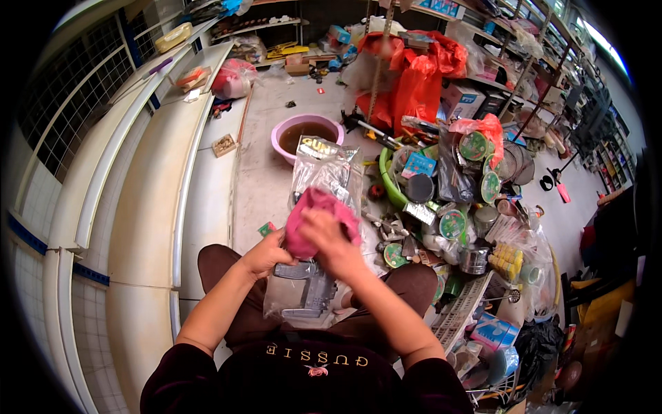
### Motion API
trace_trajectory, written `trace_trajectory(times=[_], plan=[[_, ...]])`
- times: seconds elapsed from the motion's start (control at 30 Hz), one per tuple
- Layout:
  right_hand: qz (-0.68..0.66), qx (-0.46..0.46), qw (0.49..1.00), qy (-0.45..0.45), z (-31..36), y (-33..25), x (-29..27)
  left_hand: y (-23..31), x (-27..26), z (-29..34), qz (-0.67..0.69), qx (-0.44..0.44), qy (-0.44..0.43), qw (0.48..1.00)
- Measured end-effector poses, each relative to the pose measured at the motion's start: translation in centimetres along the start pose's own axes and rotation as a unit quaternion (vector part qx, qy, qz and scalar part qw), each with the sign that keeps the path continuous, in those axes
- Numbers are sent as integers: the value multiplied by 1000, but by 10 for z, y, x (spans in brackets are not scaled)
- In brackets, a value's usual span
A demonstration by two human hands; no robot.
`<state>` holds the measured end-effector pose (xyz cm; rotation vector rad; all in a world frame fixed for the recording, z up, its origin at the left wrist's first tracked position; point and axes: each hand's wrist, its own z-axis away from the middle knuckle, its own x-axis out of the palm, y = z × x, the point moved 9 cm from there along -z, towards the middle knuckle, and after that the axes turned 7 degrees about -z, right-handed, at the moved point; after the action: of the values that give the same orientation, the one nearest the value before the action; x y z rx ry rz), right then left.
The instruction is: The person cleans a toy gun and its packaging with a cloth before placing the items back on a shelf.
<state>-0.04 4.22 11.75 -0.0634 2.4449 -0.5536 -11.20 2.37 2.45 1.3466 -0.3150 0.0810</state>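
A bagged toy gun (pixel 303 290) in clear plastic lies lengthwise over my lap, its grey plastic showing at the near end. My left hand (pixel 267 255) grips the package's left side, thumb on top. Over the middle of the package, my right hand (pixel 329 241) presses a bunched pink cloth (pixel 302 219), fingers closed on it. The cloth hides that part of the bag. Just beyond the package's far end stands a pink basin (pixel 278 146) of brownish water.
Pale shelf boards (pixel 155 186) run along my left. To the right is a heap of housewares, with a green basin (pixel 387 181), round green-labelled tins (pixel 452 224) and a white plastic basket (pixel 463 314). Red plastic bags (pixel 417 86) hang behind it. A small box (pixel 224 145) lies left of the pink basin.
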Motion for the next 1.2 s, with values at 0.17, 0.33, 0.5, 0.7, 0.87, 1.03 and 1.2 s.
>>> trace_trajectory(times=[0.17,0.33,0.5,0.7,0.87,1.03,1.2], plan=[[-31,214,956,200,-3,117,-63,12,31,14,64,-44,-81,994],[-601,366,621,345,74,169,-43,27,19,16,105,26,-32,994],[-700,471,523,122,106,119,30,15,14,11,135,39,-31,990],[-656,429,594,177,72,83,12,9,-3,7,150,50,-43,986],[-612,410,622,264,78,80,13,-10,-54,11,-49,15,184,982],[-573,405,648,296,87,80,23,47,-47,21,-317,159,341,871],[-529,388,712,249,85,71,22,115,-15,13,-506,260,395,721]])
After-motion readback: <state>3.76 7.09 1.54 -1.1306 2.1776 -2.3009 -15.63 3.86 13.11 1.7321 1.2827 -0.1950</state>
